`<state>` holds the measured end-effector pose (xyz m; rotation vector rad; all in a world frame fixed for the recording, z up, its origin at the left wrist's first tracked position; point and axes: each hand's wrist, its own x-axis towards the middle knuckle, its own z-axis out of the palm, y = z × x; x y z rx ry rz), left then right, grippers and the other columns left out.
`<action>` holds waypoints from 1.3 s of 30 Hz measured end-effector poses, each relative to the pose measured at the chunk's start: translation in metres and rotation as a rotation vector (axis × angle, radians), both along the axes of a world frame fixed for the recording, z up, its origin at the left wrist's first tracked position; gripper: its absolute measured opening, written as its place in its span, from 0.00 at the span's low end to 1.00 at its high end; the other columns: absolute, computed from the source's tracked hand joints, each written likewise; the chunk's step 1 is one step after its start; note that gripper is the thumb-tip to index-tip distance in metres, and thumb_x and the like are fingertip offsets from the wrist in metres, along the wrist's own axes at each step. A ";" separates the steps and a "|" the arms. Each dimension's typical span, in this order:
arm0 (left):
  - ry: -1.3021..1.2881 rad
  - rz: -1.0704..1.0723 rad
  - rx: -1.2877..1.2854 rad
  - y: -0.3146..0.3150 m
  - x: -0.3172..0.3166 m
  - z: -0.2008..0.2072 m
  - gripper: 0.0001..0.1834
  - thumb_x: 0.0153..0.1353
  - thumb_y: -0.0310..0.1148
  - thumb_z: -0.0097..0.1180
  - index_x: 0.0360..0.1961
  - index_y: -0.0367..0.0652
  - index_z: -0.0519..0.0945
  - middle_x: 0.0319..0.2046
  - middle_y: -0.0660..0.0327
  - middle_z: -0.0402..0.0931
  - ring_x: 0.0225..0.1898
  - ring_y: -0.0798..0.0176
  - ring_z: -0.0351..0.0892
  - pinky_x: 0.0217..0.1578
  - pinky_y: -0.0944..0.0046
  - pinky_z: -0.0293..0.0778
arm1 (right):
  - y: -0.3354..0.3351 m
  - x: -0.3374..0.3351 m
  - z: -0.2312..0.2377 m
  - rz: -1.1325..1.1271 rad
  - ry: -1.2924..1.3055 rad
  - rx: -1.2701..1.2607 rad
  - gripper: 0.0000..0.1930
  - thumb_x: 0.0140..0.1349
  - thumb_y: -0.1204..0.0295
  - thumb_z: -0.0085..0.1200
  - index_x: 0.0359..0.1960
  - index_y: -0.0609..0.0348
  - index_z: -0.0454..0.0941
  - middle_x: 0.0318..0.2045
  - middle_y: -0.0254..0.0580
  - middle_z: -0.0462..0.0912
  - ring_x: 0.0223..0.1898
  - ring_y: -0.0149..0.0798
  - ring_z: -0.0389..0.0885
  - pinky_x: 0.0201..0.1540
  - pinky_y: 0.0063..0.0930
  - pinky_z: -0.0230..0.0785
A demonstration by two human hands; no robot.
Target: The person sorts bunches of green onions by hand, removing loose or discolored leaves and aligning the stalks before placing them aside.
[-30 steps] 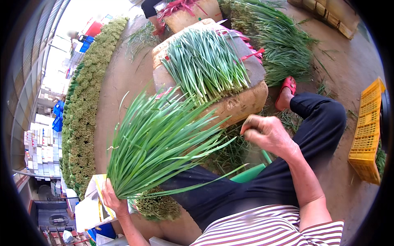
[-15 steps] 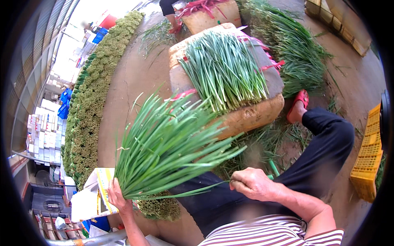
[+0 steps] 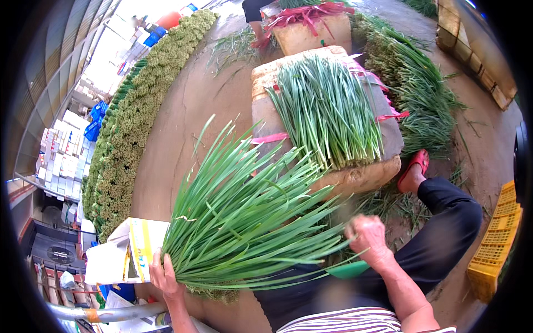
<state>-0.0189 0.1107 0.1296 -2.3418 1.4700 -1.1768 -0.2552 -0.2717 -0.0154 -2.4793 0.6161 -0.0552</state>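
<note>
My left hand (image 3: 165, 276) grips the gathered base of a fanned bunch of garlic chives (image 3: 250, 222), whose long green leaves spread up and to the right above my lap. At the leaf tips on the right side, my right hand (image 3: 366, 237) is closed, fingers curled; whether a leaf is pinched in it I cannot make out. Just below that hand shows a smooth green curved thing (image 3: 348, 270), partly hidden. Ahead, a layer of trimmed chives (image 3: 330, 111) lies on a foam block (image 3: 361, 178) with a grey top, pink ribbons (image 3: 270, 138) beside it.
A long stacked row of bundled greens (image 3: 130, 139) runs along the left. Loose chives (image 3: 416, 89) are heaped right of the block. Behind it stands another foam box (image 3: 313, 36) with red ribbons, near another person's arm (image 3: 256, 29). A yellow crate (image 3: 494, 238) sits at right.
My right hand has moved right and slightly up, away from the single leaf it was drawing out. The bunch fans wider to the right, and the green curved thing shows more. The whole view has shifted.
</note>
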 end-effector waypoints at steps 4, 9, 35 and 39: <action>0.007 -0.003 0.040 -0.003 0.000 0.001 0.16 0.61 0.32 0.56 0.47 0.34 0.72 0.45 0.38 0.76 0.38 0.42 0.79 0.35 0.50 0.76 | -0.031 0.026 0.046 -0.420 -0.534 0.011 0.07 0.53 0.78 0.56 0.34 0.58 0.78 0.28 0.42 0.81 0.35 0.46 0.80 0.45 0.37 0.68; 0.044 -0.011 0.082 -0.013 -0.007 0.006 0.15 0.57 0.21 0.55 0.47 0.39 0.73 0.44 0.40 0.77 0.39 0.45 0.79 0.35 0.53 0.78 | -0.023 0.053 0.114 -0.108 -0.677 0.313 0.05 0.57 0.76 0.57 0.35 0.58 0.79 0.31 0.40 0.82 0.37 0.44 0.80 0.49 0.36 0.67; 0.101 -0.182 0.221 -0.054 -0.024 0.016 0.16 0.54 0.27 0.59 0.46 0.50 0.75 0.45 0.44 0.76 0.37 0.50 0.76 0.30 0.57 0.76 | 0.069 0.151 0.115 0.457 -0.772 0.284 0.09 0.54 0.68 0.59 0.30 0.57 0.73 0.25 0.40 0.77 0.31 0.44 0.80 0.50 0.42 0.64; 0.067 -0.190 0.226 -0.057 -0.021 0.016 0.15 0.59 0.29 0.56 0.48 0.53 0.74 0.43 0.46 0.78 0.34 0.54 0.75 0.28 0.61 0.75 | 0.075 0.144 0.123 0.496 -0.763 0.028 0.08 0.54 0.68 0.60 0.27 0.53 0.73 0.20 0.34 0.73 0.27 0.38 0.78 0.51 0.38 0.65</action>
